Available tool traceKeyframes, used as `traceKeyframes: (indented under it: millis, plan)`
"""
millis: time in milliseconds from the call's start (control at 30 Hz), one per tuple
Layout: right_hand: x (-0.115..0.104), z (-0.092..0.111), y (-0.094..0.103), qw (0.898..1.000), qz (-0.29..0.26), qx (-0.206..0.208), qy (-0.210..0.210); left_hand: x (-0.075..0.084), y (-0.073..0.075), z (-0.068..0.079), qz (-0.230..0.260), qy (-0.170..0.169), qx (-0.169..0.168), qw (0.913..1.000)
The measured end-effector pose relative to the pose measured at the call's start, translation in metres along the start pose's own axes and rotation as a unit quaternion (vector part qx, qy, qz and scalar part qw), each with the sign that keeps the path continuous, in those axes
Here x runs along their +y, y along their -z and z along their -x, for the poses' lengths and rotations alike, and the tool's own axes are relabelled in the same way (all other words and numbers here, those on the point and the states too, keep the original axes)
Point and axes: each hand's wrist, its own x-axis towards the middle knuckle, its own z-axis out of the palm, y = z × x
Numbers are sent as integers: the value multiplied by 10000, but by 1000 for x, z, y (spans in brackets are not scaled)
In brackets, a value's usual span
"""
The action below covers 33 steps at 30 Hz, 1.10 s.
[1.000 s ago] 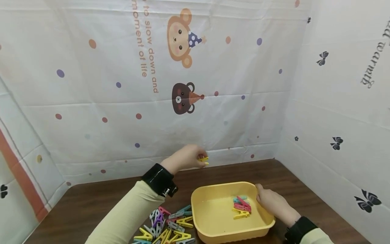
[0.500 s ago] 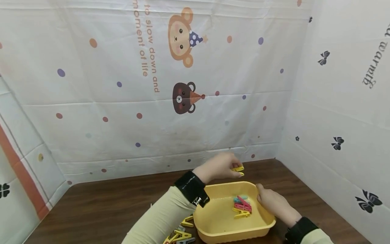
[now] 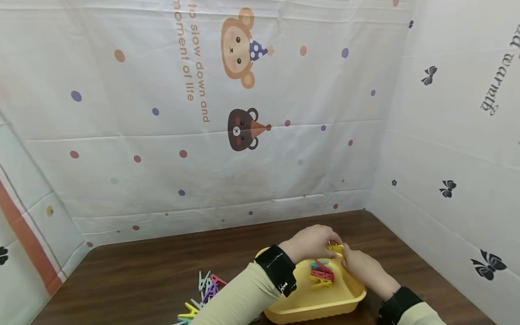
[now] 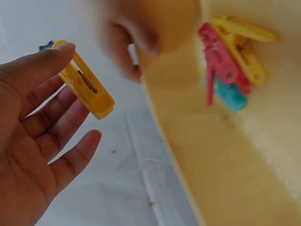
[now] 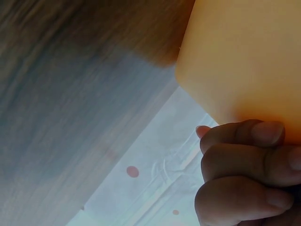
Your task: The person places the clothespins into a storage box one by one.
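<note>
Between thumb and fingers my left hand (image 3: 313,242) pinches a yellow clothespin (image 4: 87,82), held over the far right corner of a yellow plastic basin (image 3: 314,313). My right hand (image 3: 365,269) grips the basin's right rim, thumb over the edge and fingers (image 5: 247,162) curled against the outer wall. Inside the basin lie a red clothespin (image 3: 322,273), a yellow one (image 4: 242,52) and a teal one (image 4: 229,96), bunched together. The left forearm hides part of the basin's left side.
A loose pile of clothespins (image 3: 209,289) in several colours lies on the brown wooden table (image 3: 134,280), left of the basin and partly behind the left sleeve (image 3: 243,298). Printed white sheets (image 3: 134,180) stand behind and beside the table.
My left hand has carried the yellow clothespin rightward and down, from behind the basin's left end to its far right corner. The right hand has stayed on the rim.
</note>
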Motion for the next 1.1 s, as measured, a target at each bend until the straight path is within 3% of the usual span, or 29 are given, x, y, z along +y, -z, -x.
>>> traceKeyframes:
  millis: [433, 1100]
  plan:
    - [1, 2, -4, 9998, -123, 149, 37, -5, -36, -5, 293, 302, -343, 9985]
    - [-2, 1, 0, 9998, -66, 32, -173, -16, -51, 2, 697, 587, -868, 9921]
